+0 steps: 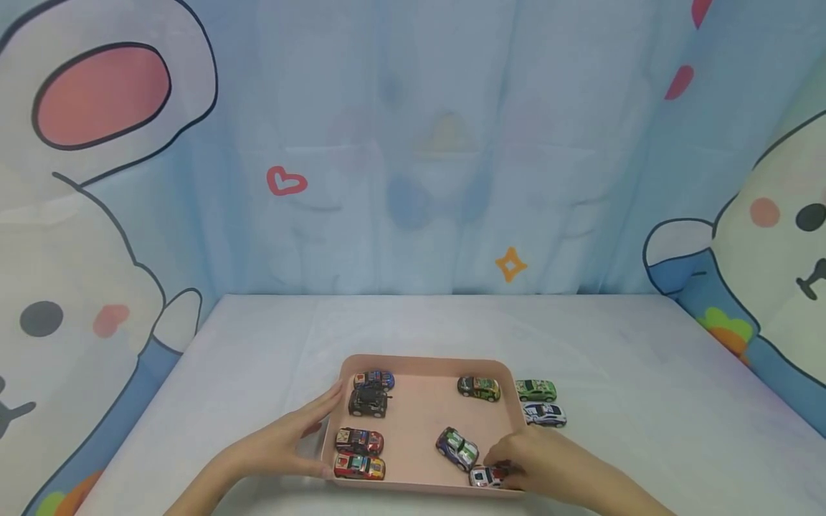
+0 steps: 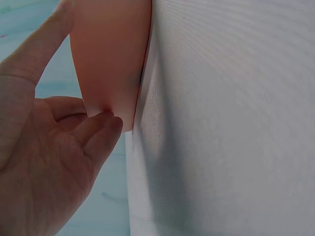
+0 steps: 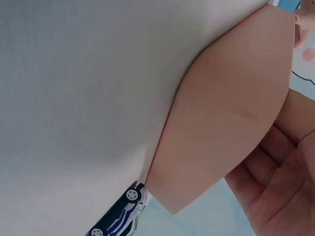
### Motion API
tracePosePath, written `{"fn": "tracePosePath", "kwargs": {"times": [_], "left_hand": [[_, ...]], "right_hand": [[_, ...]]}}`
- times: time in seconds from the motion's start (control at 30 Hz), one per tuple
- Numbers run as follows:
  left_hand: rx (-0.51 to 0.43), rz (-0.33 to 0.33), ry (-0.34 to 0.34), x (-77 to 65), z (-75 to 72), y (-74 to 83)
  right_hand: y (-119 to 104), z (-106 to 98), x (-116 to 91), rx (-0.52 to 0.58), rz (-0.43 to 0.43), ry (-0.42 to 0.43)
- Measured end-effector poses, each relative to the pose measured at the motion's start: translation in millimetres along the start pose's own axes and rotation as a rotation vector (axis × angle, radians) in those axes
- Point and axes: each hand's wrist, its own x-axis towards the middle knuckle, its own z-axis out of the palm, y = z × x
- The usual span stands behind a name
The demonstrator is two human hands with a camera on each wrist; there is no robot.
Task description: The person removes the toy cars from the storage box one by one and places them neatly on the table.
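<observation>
A shallow pink tray [image 1: 419, 416] lies on the table with several small toy cars inside. My left hand [image 1: 290, 441] rests against its left side, thumb near the front corner and fingers towards the back; the left wrist view shows fingertips touching the outer wall [image 2: 110, 54]. Over the tray's front right corner, my right hand [image 1: 548, 462] pinches a white toy car [image 1: 485, 476]. The right wrist view hides that car behind the tray wall [image 3: 216, 113]. A green and white toy car [image 1: 457, 449] sits at an angle just left of these fingers.
Along the tray's left side stand a blue car [image 1: 377, 378], a black jeep [image 1: 368, 402], a red car [image 1: 359, 441] and a red-yellow car [image 1: 359, 466]. A camouflage-green car [image 1: 479, 388] is at back right. Outside, a green car [image 1: 537, 390] and a white car [image 1: 545, 414] stand beside the right wall.
</observation>
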Motion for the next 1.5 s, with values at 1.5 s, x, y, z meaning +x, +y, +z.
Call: {"fn": "tracePosePath", "kwargs": {"times": [1.5], "left_hand": [[0.014,0.000,0.002,-0.6,0.8,0.4]], "right_hand": [[44,-54,-45,-0.058,0.236,0.187]]}}
